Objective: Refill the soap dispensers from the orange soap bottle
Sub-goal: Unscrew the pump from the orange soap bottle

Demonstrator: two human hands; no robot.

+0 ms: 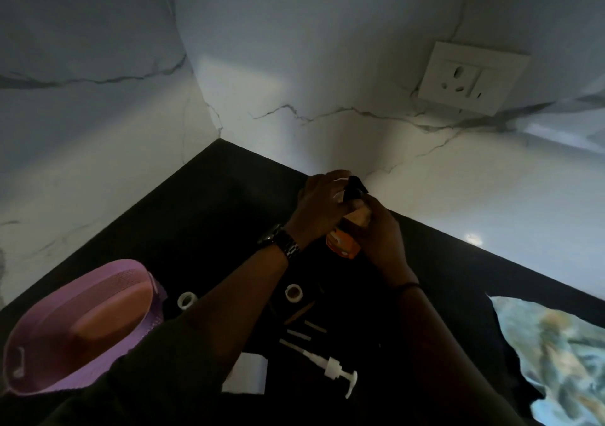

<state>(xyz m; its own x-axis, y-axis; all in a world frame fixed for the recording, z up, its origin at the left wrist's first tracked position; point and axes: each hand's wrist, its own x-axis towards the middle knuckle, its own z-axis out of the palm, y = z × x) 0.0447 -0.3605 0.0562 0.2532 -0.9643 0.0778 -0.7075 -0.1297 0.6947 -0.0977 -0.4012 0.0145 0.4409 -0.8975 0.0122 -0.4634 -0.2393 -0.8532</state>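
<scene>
The orange soap bottle point(343, 244) stands on the dark counter point(209, 203) near the wall corner. My right hand point(381, 232) grips its body from the right. My left hand point(322, 204) curls round the bottle's top beside the black pump head point(355, 188). Nearer me stand two open dispenser necks, one white point(186, 300) and one showing brown liquid point(293, 293); their bodies are lost in the dark. A detached white pump point(334, 368) with its tube lies on the counter in front.
A pink plastic basket point(78, 330) sits at the left front. A white folded paper point(250, 373) lies by the pump. A patterned cloth point(556, 353) covers the right front. A wall socket point(471, 77) is on the marble wall at the back right.
</scene>
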